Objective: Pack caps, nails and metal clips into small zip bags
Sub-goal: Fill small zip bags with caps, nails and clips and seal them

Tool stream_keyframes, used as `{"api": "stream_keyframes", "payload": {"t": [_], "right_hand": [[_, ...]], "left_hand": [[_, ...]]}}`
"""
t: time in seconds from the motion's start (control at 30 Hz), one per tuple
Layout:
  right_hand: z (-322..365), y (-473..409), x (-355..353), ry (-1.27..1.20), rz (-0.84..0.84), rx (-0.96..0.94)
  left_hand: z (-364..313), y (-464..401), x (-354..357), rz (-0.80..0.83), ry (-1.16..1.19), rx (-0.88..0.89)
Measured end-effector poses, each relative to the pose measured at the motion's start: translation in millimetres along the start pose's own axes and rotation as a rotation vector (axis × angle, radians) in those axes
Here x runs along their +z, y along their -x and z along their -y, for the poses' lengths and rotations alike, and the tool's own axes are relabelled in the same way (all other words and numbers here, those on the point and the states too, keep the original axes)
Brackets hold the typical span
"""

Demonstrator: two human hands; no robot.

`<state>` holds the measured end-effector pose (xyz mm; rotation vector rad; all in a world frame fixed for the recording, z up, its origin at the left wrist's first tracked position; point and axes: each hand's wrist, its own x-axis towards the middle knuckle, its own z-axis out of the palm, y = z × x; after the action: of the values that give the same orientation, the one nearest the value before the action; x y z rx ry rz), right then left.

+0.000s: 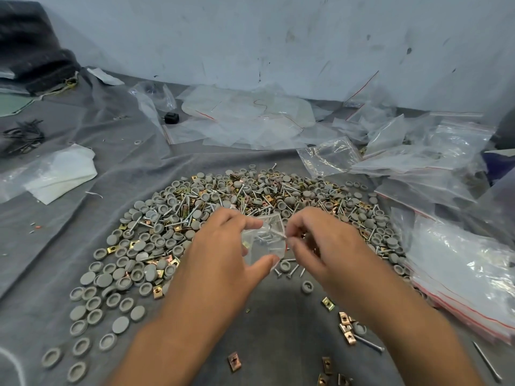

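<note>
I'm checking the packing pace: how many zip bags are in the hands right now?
1: a small zip bag held in the left hand over the pile; the right hand pinches a nail at its mouth. Another behind the hands cannot be ruled out.

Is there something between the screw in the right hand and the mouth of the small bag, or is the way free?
Nothing visible blocks it. The left hand holds the small zip bag open, and the right hand pinches a screw whose tip is already at the bag's mouth. Screws already lie inside.

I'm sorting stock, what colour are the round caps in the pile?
Grey. The caps show best in the head view, mixed with brass-coloured clips.
</note>
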<state>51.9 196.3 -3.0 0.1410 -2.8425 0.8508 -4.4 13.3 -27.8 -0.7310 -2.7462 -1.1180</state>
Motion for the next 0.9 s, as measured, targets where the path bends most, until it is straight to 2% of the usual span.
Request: {"api": "stream_keyframes", "payload": {"t": [0.1,0.2,0.37,0.43,0.47,0.57,0.63,0.7,0.77,0.9], "right_hand": [[12.2,5.5,2.9,0.245,-0.044,-0.116],[19.8,3.4,6.8,0.28,-0.112,-0.153],[12.1,2.0,7.4,-0.019,-0.238,-0.083],[-3.4,1.2,0.9,-0.172,-0.329,0.036],[-13.1,0.2,-1.7,-0.216,-0.323,0.12],[-35.0,-3.6,2.9,-0.168,-0.059,0.322],[-39.4,-5.5,12.1,0.023,0.131,0.29],[-40.2,-7.2,18.8,0.205,0.243,0.219],[-42.9,-9.1,22.4,0.286,0.272,0.203],[-40.9,-10.9,23.4,0.296,0.231,0.196]], "left_hand": [[-2.5,0.6,0.1,-0.012,-0.074,0.036],[-8.2,1.0,0.8,-0.02,-0.118,0.071],[-9.9,1.9,-1.5,-0.005,-0.095,0.069],[-6.1,0.9,-5.8,-0.012,-0.096,0.047],[-4.0,-0.1,-8.9,-0.028,-0.096,0.034],[0.6,-5.8,-19.9,-0.148,-0.041,-0.002],[2.1,-7.9,-26.6,-0.248,0.047,-0.005],[1.7,-7.9,-29.9,-0.297,0.077,0.005],[0.8,-7.3,-28.8,-0.284,0.069,0.007],[-2.3,-5.5,-20.7,-0.203,0.035,0.019]]}}
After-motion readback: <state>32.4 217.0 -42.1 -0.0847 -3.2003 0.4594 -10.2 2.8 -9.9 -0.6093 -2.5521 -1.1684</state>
